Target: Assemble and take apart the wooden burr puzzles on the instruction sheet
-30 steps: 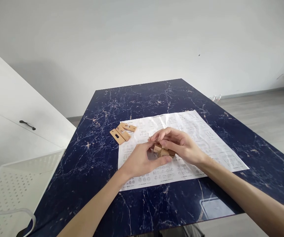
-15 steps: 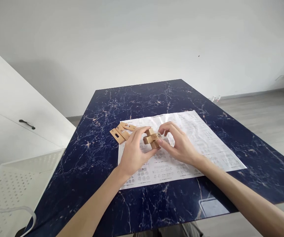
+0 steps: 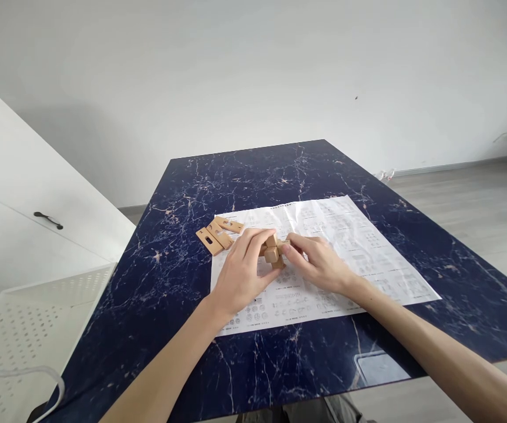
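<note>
Between my hands is a small wooden interlocking puzzle [image 3: 272,255] made of crossed square bars, held just above a printed sheet. My left hand [image 3: 243,267] grips it from the left, fingers over the top and thumb beneath. Pinched on its right side is my right hand [image 3: 317,260], thumb and fingers closed on a bar that they mostly cover. The white instruction sheet [image 3: 359,258], with small printed diagrams, lies creased under both hands. Several flat wooden pieces [image 3: 210,241] with numbers and cut-out slots lie overlapping at the sheet's upper left edge.
The dark blue marbled table [image 3: 244,182] stretches away toward a pale wall. A white cabinet [image 3: 24,188] with a black handle stands at left, above a perforated white surface [image 3: 24,323] with a white cable [image 3: 19,372]. Grey floor [image 3: 469,200] shows at right.
The puzzle has turned so a bar's square end faces me. My right fingers have closed in on its right side, covering the marked bar end that showed before.
</note>
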`<move>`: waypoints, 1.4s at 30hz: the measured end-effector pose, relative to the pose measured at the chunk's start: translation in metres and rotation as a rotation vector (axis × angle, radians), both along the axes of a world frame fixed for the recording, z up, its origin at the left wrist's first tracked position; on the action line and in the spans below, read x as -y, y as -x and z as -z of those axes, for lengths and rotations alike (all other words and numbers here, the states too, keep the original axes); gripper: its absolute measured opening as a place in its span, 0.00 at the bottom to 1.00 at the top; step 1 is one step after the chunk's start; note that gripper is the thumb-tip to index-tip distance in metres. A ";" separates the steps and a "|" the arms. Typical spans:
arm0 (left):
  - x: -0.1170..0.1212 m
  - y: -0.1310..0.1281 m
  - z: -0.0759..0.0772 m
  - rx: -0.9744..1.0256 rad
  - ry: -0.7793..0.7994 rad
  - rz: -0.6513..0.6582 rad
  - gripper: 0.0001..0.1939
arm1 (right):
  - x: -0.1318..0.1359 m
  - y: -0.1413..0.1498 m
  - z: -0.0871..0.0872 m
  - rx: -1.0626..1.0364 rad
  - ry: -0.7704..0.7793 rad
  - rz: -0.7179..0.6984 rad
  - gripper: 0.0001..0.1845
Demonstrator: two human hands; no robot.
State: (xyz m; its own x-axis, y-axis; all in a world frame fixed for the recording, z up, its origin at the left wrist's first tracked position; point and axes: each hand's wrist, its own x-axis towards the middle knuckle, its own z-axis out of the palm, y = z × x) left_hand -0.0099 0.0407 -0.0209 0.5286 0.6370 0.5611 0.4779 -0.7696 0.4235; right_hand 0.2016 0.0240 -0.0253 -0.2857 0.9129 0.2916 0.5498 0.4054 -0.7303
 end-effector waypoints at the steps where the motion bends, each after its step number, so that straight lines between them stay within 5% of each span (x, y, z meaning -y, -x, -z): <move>1: 0.000 0.000 0.000 -0.001 -0.007 0.000 0.30 | 0.000 0.000 0.000 0.002 0.006 0.000 0.22; 18: -0.001 0.002 -0.006 -0.034 -0.173 -0.021 0.28 | 0.003 -0.001 -0.003 0.006 0.122 -0.065 0.21; 28: -0.007 0.011 -0.012 -0.027 0.135 0.089 0.31 | 0.005 -0.001 -0.003 0.016 0.148 -0.179 0.20; 42: -0.012 0.018 -0.022 -0.085 0.288 0.149 0.30 | 0.007 0.001 -0.001 0.017 0.192 -0.190 0.21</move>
State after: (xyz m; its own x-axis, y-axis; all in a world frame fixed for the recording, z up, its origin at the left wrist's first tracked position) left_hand -0.0281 0.0522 0.0013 0.6652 0.6752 0.3188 0.4120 -0.6880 0.5974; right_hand 0.2008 0.0175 -0.0241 -0.4603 0.8807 0.1121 0.4899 0.3573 -0.7952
